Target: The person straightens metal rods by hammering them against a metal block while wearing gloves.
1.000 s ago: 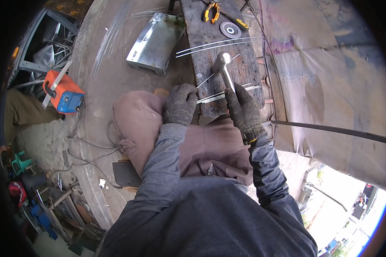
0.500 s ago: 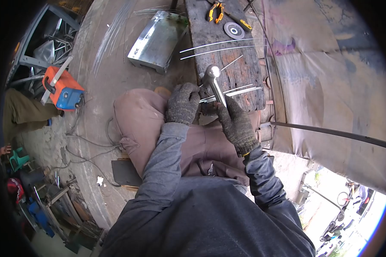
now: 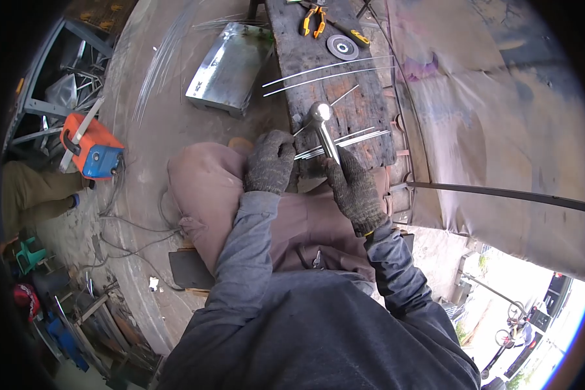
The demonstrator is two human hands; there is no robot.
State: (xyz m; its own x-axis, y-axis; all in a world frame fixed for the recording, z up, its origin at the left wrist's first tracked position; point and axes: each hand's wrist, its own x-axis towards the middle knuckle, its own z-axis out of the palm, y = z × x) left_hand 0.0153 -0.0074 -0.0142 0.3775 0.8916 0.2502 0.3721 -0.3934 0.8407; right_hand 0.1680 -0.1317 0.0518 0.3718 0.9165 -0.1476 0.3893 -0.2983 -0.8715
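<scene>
My right hand [image 3: 356, 192], in a dark knitted glove, is wrapped round the shiny handle of a metal hammer [image 3: 328, 140]. The hammer's rounded head points away from me, over the near end of a worn wooden bench [image 3: 367, 107]. To its left, my gloved left hand [image 3: 270, 162] is closed at the bench's edge. A thin metal rod [image 3: 345, 95] slants across the wood toward its fingers, partly hidden behind the hammer; the fingers seem to pinch its near end. Several more thin rods [image 3: 364, 136] lie beside the hammer, and two longer ones [image 3: 325, 77] lie farther up.
Orange-handled pliers [image 3: 314, 21], a grinding disc [image 3: 342, 47] and a yellow-black handled tool [image 3: 351, 34] lie at the bench's far end. A sheet-metal box [image 3: 231, 65] stands on the floor. Left are an orange-blue machine [image 3: 92, 146], cables [image 3: 133, 224] and another person's leg [image 3: 36, 188].
The view has shifted slightly, moving the bench a little left in the picture. My left hand has drawn slightly away from the hammer; my right hand keeps its grip.
</scene>
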